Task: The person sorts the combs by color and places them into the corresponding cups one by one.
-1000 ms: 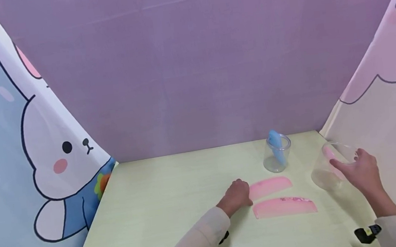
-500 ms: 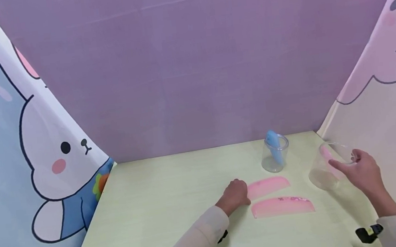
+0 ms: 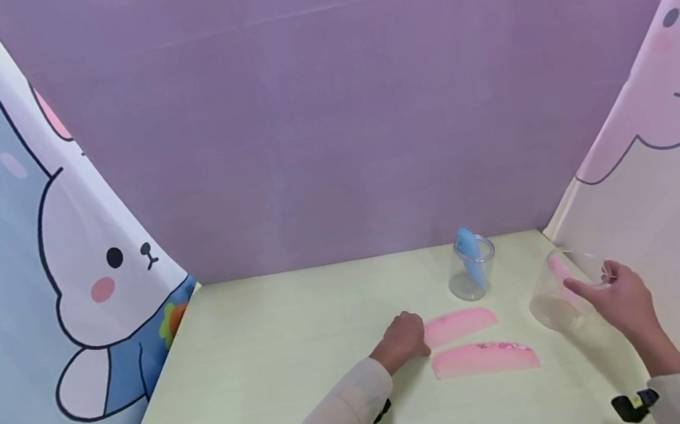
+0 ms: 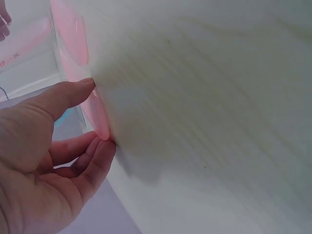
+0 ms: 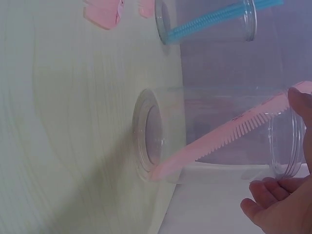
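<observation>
Left hand: The left hand (image 3: 404,338) is positioned right of centre in the lower half of the head view, at the left end of the upper pink comb (image 3: 460,325). The left wrist view shows the gap narrowed to the comb – thumb at one edge, fingertips at the end, comb held between.
Upper comb: Lies on the desk (image 3: 280,356), its right part exposed to the right of the hand.
Lower comb: The lower pink comb (image 3: 485,360) lies just below it in the head view, apart from both hands; a printed motif runs along the right part of its arched edge.
Right hand: The right hand (image 3: 625,305), at the lower right of the head view, grips the rim of the large clear jar (image 3: 544,306) – thumb on one side, fingers curled on the other.
Jar contents: One pink comb with teeth, the inner comb (image 5: 219,139), stands slanted inside, its upper end at the rim by the thumb.
Small cup: The small clear cup (image 3: 458,284) stands upright, left of the jar in the head view, holding the leaning blue comb (image 3: 469,252).
Backdrop: A purple backdrop (image 3: 319,131) rises behind the desk.
</observation>
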The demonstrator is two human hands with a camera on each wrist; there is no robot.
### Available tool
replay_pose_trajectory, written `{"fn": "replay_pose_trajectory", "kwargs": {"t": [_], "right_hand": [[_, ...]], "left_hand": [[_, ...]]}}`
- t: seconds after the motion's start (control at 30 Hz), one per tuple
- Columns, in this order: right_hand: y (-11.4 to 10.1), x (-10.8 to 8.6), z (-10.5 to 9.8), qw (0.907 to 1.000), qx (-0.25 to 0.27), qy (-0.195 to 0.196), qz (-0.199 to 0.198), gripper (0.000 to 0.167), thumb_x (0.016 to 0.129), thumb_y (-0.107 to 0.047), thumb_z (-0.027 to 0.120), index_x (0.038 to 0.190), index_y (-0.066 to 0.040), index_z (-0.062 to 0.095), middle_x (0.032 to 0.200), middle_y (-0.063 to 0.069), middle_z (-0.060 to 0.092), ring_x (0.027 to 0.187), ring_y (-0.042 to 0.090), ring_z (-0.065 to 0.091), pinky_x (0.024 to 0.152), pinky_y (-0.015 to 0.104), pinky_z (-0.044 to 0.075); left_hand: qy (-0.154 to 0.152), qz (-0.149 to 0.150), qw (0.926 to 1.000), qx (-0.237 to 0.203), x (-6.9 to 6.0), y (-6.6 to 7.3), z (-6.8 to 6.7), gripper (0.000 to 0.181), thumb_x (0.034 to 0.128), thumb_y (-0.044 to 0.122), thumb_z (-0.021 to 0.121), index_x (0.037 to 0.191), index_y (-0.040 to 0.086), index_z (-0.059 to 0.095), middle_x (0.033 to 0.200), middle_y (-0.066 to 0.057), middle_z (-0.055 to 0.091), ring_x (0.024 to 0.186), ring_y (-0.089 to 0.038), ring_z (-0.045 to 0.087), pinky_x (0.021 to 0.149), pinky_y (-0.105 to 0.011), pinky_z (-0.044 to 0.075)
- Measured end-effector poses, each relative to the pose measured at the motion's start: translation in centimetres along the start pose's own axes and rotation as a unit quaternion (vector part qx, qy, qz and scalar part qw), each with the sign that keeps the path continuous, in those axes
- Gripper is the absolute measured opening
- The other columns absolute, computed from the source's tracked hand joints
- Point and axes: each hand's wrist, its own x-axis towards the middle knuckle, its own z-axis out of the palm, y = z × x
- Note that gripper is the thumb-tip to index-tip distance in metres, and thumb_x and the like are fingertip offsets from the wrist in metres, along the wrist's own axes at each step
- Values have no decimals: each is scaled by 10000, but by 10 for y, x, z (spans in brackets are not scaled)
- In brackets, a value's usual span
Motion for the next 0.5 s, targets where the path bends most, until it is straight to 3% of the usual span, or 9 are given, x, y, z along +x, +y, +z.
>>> {"fn": "replay_pose_trajectory", "kwargs": {"t": [0.33,0.5], "right_hand": [[1,1,1,10000,-5,-28,0,587,857,-477,782,798,-54,379,679,31,336,586,154,324,530,317,262],[0,2,1,10000,32,-69,18,595,863,-469,776,987,49,511,787,173,521,693,253,479,559,317,342]], "left_hand": [[14,-24,9999,-99,1,-3,2,346,770,293,876,712,112,587,814,-13,569,753,-133,488,725,-249,491],[-5,2,10000,-19,2,-2,2,355,778,287,864,689,114,567,806,-17,567,745,-138,483,709,-255,488]]}}
